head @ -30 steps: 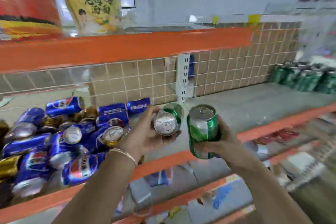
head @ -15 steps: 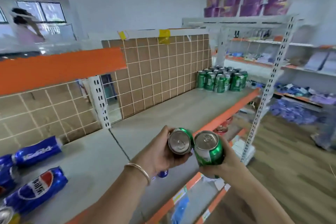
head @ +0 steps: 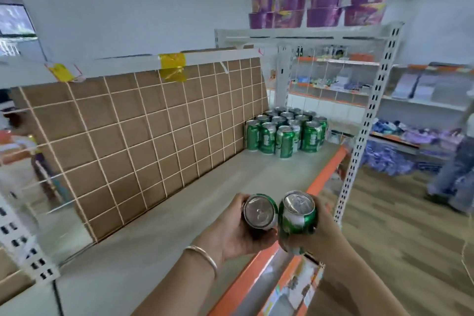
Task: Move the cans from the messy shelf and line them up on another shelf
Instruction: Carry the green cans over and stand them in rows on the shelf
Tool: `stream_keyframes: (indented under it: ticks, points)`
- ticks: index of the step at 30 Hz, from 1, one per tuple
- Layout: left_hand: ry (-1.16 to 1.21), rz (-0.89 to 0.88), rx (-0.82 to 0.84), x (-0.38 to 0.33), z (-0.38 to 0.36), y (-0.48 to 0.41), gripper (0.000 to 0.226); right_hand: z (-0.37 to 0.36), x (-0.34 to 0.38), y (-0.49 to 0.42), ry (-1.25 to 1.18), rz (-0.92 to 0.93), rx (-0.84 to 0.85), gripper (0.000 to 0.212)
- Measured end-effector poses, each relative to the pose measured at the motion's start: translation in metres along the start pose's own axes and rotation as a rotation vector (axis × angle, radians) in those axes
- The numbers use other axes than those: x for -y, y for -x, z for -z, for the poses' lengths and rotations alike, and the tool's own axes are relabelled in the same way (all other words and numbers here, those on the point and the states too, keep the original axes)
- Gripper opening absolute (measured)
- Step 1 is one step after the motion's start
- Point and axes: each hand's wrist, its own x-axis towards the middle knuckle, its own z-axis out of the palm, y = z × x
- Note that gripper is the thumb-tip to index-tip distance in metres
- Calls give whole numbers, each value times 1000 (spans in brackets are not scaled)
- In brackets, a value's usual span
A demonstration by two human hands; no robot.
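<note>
Over shelf [head: 179,226]: L hand [head: 236,236], R hand [head: 327,235] grip cans [head: 260,211].

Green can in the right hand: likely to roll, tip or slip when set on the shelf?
Probably steady upright: the grouped cans at the far end of the shelf all stand. On its side the round body would likely roll. The can looks glossy, so maybe slippery; the right hand curls round it.

1. Left hand [head: 237,235] grips a green can [head: 260,211], tilted toward camera.
2. Right hand [head: 316,233] grips a second green can [head: 297,215], touching the first.
3. Green can cluster [head: 284,133] upright at far end of shelf [head: 205,200].
</note>
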Motion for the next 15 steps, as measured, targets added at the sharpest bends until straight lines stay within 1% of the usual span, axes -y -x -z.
stream_keyframes:
  ticks: [3, 5, 9, 11, 15]
  points:
    - [-17, 17, 9, -16, -4, -31, 31, 17, -9, -31, 31, -40, -24, 77]
    - [-16, 19, -3, -27, -6, -55, 32, 28, -12, -51, 42, -39, -41, 76]
    - [-8, -13, -66, -45, -19, -105, 31, 51, -23, -96, 102, -49, -55, 76]
    - [-9, -27, -79, -54, -28, -131, 27, 68, -30, -123, 169, -73, -72, 79]
    - [51, -50, -158, -75, -45, -187, 23, 104, -48, -185, 171, -111, -8, 80]
